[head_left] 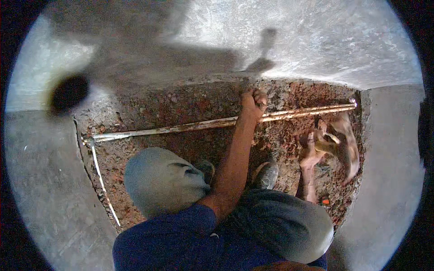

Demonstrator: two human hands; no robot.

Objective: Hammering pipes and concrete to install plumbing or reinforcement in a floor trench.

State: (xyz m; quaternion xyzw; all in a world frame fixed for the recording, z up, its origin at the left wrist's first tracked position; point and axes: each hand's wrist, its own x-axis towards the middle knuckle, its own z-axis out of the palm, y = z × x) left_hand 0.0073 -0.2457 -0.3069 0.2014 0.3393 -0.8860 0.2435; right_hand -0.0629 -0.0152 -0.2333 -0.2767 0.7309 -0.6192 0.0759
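Observation:
My left hand is closed in a fist close to the far wall, above the broken reddish ground. Whatever it grips, if anything, cannot be made out. Its wrist crosses over a long, dirt-stained white pipe lying across the ground. To the right, the fingers of my right hand wrap round a tool with a yellowish handle. The tool's long, curved brownish part is smeared by motion, so its kind is unclear.
Grey plastered walls enclose the rubble-covered ground on the left, right and far side. A thinner white pipe runs toward me at the left. My shoe stands between the hands. A small orange thing lies near my right forearm.

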